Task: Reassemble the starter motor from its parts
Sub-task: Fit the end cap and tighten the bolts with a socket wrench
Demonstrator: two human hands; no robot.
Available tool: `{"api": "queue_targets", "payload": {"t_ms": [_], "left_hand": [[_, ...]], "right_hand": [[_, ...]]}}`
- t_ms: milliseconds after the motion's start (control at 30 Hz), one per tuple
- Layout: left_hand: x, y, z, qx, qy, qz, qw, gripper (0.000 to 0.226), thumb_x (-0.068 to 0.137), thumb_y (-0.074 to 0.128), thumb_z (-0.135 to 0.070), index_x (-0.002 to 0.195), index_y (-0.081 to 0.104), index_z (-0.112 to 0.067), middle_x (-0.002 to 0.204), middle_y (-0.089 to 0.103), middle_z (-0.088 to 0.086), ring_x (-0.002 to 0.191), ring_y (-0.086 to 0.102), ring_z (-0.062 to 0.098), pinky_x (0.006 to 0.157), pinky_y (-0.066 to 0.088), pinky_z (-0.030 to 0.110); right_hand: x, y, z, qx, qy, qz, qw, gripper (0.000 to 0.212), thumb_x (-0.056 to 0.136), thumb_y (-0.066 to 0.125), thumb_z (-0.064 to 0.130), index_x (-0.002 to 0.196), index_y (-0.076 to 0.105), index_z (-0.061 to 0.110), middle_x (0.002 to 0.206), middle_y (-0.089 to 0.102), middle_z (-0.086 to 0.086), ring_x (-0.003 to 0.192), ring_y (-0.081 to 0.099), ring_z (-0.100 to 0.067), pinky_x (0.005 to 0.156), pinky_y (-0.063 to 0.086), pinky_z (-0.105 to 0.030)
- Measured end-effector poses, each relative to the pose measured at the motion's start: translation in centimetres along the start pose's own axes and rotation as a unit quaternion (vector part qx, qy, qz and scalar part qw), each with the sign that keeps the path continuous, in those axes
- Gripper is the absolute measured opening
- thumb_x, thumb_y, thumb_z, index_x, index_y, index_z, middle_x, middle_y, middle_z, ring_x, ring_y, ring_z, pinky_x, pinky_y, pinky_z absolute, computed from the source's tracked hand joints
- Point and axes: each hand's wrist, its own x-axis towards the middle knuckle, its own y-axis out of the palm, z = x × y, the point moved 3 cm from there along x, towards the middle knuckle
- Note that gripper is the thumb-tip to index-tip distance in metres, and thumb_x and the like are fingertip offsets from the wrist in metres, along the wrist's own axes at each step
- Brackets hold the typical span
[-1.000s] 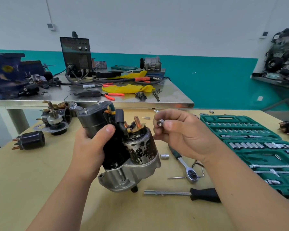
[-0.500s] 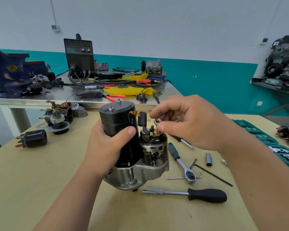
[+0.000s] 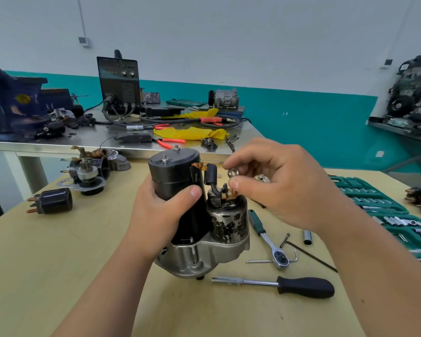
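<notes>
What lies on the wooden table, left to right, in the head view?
Black cap with copper pins → dismantled motor part → starter motor → ratchet → loose socket → green socket case.

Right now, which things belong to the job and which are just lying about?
In use: black-and-silver starter motor in left hand; small silver ring-shaped fastener pinched in right hand.
Lying about: green-handled ratchet, black-handled driver, yellow cloth, green socket case.

No text can be read with certainty. The black machine [image 3: 119,83] on the steel bench [image 3: 83,142], upper left of the frame, shows a faint display line, too blurred to make out.
</notes>
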Motion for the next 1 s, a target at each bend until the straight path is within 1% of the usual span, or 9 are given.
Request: {"api": "queue_targets", "payload": {"t_ms": [67,200,367,433,500,567,667,800,1000], "left_hand": [[0.0,0.1,0.0,-0.002,0.002,0.003,1.000,0.053,0.057,0.070,-0.047,0.104,0.065,-0.022,0.091,0.072,-0.002,0.085,0.069,0.013,0.066,0.053,0.021],[-0.1,0.2,0.0,0.003,0.000,0.005,1.000,0.055,0.056,0.069,-0.048,0.102,0.065,-0.020,0.088,0.072,-0.002,0.082,0.069,0.013,0.064,0.052,0.019],[-0.1,0.3,-0.1,0.010,0.001,0.009,1.000,0.054,0.056,0.069,-0.049,0.102,0.064,-0.022,0.088,0.072,-0.003,0.082,0.069,0.010,0.063,0.051,0.016],[-0.1,0.4,-0.2,0.012,-0.001,0.009,1.000,0.054,0.055,0.069,-0.049,0.102,0.064,-0.023,0.088,0.072,-0.005,0.082,0.069,0.011,0.063,0.052,0.017],[-0.2,0.5,-0.2,0.013,-0.002,0.012,1.000,0.054,0.056,0.069,-0.048,0.103,0.065,-0.022,0.091,0.072,-0.003,0.085,0.070,0.013,0.065,0.053,0.020],[-0.2,0.6,-0.3,0.016,0.000,0.018,1.000,0.055,0.058,0.069,-0.048,0.105,0.065,-0.021,0.092,0.072,0.000,0.088,0.070,0.016,0.069,0.056,0.026],[-0.1,0.6,-0.2,0.021,-0.001,0.017,1.000,0.054,0.057,0.069,-0.049,0.104,0.065,-0.022,0.092,0.072,0.000,0.088,0.070,0.017,0.071,0.056,0.029],[-0.2,0.6,-0.4,0.029,-0.005,0.015,0.999,0.054,0.055,0.069,-0.049,0.102,0.064,-0.022,0.088,0.072,-0.002,0.085,0.070,0.016,0.069,0.056,0.029],[-0.2,1.0,-0.6,0.036,0.004,0.022,0.999,0.055,0.056,0.069,-0.049,0.103,0.064,-0.020,0.088,0.072,-0.002,0.086,0.070,0.016,0.071,0.057,0.031]], "right_hand": [[-0.2,0.2,-0.7,0.162,0.040,0.003,0.986,0.023,0.074,0.068,0.016,0.084,0.074,0.036,0.077,0.067,0.012,0.073,0.063,-0.004,0.070,0.049,-0.015],[-0.5,0.7,-2.3,0.426,0.088,0.004,0.900,0.031,0.072,0.057,0.001,0.081,0.078,0.022,0.074,0.067,0.001,0.070,0.063,-0.013,0.071,0.052,-0.026],[-0.6,1.2,-3.3,0.476,0.117,0.035,0.871,0.033,0.074,0.051,0.000,0.081,0.078,0.019,0.073,0.064,-0.002,0.068,0.059,-0.013,0.072,0.053,-0.029],[-0.5,1.0,-3.2,0.415,0.128,0.037,0.900,0.033,0.073,0.054,0.003,0.081,0.078,0.023,0.074,0.066,0.000,0.070,0.061,-0.012,0.072,0.053,-0.027],[-0.4,0.3,-2.7,0.250,0.115,0.044,0.960,0.031,0.074,0.059,0.010,0.086,0.077,0.033,0.079,0.071,0.003,0.076,0.066,-0.010,0.074,0.053,-0.023],[0.0,-0.4,-1.9,0.082,0.083,0.073,0.990,0.027,0.078,0.064,0.020,0.091,0.073,0.042,0.083,0.071,0.008,0.078,0.066,-0.008,0.072,0.054,-0.022],[0.7,-1.1,-0.7,-0.034,0.077,0.125,0.989,0.020,0.083,0.069,0.025,0.088,0.072,0.044,0.082,0.070,0.009,0.076,0.065,-0.010,0.074,0.055,-0.028],[1.3,-1.8,0.6,-0.082,0.079,0.165,0.980,0.016,0.081,0.072,0.025,0.083,0.070,0.041,0.074,0.066,0.022,0.066,0.059,0.003,0.061,0.045,-0.008],[2.0,-2.0,1.0,-0.178,0.093,0.191,0.961,0.011,0.078,0.073,0.041,0.071,0.067,0.036,0.068,0.060,0.034,0.065,0.057,0.011,0.054,0.040,-0.003]]}}
